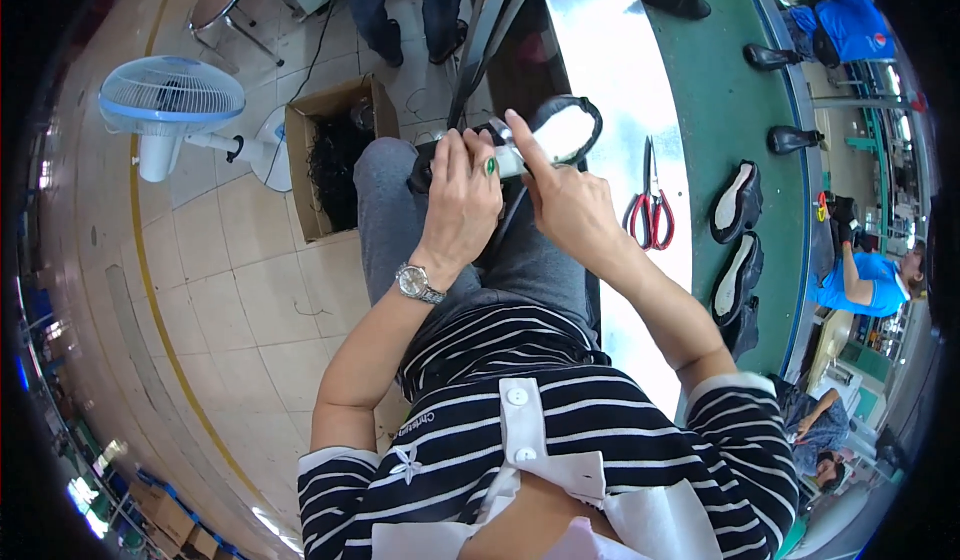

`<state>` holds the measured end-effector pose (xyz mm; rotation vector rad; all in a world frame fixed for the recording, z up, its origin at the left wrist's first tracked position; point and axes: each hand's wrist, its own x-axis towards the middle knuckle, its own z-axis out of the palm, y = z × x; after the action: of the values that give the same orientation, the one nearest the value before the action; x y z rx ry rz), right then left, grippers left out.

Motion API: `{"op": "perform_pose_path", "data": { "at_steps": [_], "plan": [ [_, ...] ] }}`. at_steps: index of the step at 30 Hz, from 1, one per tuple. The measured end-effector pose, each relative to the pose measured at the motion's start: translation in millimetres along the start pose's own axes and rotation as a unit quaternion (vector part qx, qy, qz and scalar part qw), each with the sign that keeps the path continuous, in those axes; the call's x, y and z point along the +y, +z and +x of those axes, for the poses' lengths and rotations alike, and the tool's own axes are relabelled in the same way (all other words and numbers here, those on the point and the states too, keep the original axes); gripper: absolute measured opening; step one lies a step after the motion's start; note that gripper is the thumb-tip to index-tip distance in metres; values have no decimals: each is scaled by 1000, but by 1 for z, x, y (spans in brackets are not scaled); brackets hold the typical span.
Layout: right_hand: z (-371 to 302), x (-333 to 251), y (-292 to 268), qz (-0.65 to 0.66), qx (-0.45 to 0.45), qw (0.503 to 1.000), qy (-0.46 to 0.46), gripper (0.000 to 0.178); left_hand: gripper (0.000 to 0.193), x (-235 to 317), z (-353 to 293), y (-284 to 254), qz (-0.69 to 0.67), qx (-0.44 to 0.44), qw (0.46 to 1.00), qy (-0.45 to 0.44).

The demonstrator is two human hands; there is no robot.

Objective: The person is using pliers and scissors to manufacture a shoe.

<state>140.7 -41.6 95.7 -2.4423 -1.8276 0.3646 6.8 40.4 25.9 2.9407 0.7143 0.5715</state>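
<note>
Handling one black-and-white shoe (pixel 567 132) over the lap, looks mid-job

Left hand (pixel 462 195): fingers bent over the shoe's dark end, grasping it. Right hand (pixel 578 210): index finger stretched out over the shoe's middle, the rest curled and partly hidden. Can't tell from here if they pinch anything. Something shiny shows between the hands, too blurred to name.

Shoe location: in the hands, above the thighs, just beside the bench, white face showing at the far end.

Progress, my read: this one isn't finished, since both hands are on it and it's off the belt. What's done on it: can't tell, hands cover the middle. What's left: at least whatever the fingers are busy with.

Next ring out: red-handled snips (pixel 651 205) lie on the metal bench (pixel 620 80), nobody holding them. Beyond, the green belt (pixel 710 90) carries other shoes (pixel 738 203); can't tell if those are finished or waiting.

Opposite side: cardboard box (pixel 299 180) with dark scraps (pixel 335 165) on the floor, then a fan (pixel 170 95) and a round stool (pixel 218 2). Across the belt, a co-worker in blue (pixel 868 285).
</note>
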Motion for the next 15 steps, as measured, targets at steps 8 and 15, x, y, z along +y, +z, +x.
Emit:
{"op": "perform_pose_path", "data": {
  "at_steps": [8, 15],
  "plan": [
    [1, -13, 3, 51, 49, 997, -3, 71, 43, 0, -7, 10, 3, 64, 998, 8],
    [4, -22, -7, 104, 52, 993, -17, 80, 64, -7, 0, -41, -145, 20, 978, -149]
  ]
}}
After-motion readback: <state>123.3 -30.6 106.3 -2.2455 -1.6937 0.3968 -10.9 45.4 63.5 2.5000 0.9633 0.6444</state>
